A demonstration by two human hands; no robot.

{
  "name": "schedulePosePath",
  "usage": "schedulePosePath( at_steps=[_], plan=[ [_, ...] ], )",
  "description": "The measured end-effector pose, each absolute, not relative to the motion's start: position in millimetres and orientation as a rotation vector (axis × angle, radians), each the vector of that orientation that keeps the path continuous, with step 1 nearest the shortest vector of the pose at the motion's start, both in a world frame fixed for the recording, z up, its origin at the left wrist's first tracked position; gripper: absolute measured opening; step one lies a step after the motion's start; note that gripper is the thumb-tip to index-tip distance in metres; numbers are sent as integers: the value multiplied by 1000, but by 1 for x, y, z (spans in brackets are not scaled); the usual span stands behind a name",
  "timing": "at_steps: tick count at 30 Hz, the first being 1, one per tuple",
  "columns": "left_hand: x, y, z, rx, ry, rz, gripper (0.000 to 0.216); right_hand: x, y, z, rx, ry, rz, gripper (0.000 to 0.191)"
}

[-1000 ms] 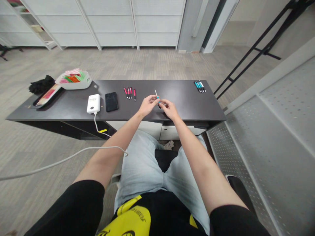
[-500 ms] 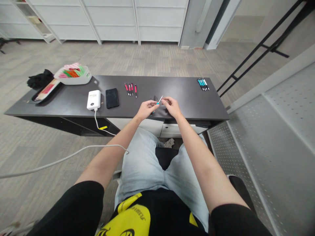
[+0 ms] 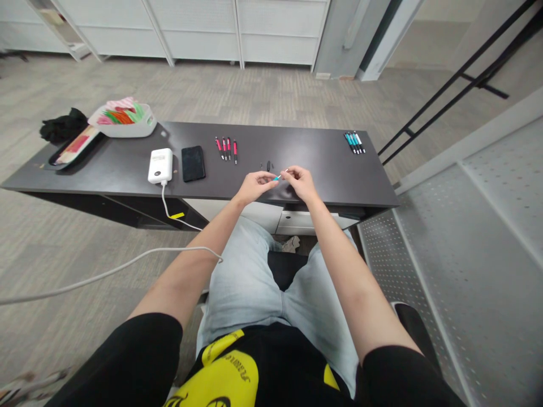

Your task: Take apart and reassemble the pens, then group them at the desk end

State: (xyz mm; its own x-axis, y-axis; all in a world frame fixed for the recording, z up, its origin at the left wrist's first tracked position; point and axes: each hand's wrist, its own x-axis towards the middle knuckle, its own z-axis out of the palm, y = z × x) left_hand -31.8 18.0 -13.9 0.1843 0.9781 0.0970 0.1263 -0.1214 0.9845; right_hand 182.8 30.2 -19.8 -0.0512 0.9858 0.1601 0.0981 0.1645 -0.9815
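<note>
My left hand (image 3: 255, 187) is closed in a pinch on a blue pen barrel (image 3: 277, 178) above the front of the dark table. From the barrel a thin white piece (image 3: 284, 173), like a refill, points up and to the right. The fingertips of my right hand (image 3: 300, 182) are closed around the far end of that white piece, partly hiding it. Just beyond my hands lies a small black pen part (image 3: 268, 165) among tiny bits too small to name.
Several red pens (image 3: 229, 149) lie farther back, and several blue and white pens (image 3: 354, 142) rest at the right end. Leftward are a black phone (image 3: 193, 163), a white power bank (image 3: 160, 165) with a cable, and a white basket (image 3: 131, 129) on the table (image 3: 314, 152).
My right fingers have closed on the white piece, which stood free before. The pen barrel has shifted slightly right and tilted lower. The camera view has moved a little.
</note>
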Motion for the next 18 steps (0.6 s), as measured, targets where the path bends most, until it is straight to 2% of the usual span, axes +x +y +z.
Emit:
schedulePosePath(
  at_steps=[11, 18],
  plan=[
    [-35, 23, -22, 1466, 1041, 1074, 37, 189, 30, -19, -1123, -1426, 1112, 71],
    [-29, 15, -5, 1381, 1092, 1026, 15, 187, 30, -21, -1137, -1365, 1112, 69]
  ],
)
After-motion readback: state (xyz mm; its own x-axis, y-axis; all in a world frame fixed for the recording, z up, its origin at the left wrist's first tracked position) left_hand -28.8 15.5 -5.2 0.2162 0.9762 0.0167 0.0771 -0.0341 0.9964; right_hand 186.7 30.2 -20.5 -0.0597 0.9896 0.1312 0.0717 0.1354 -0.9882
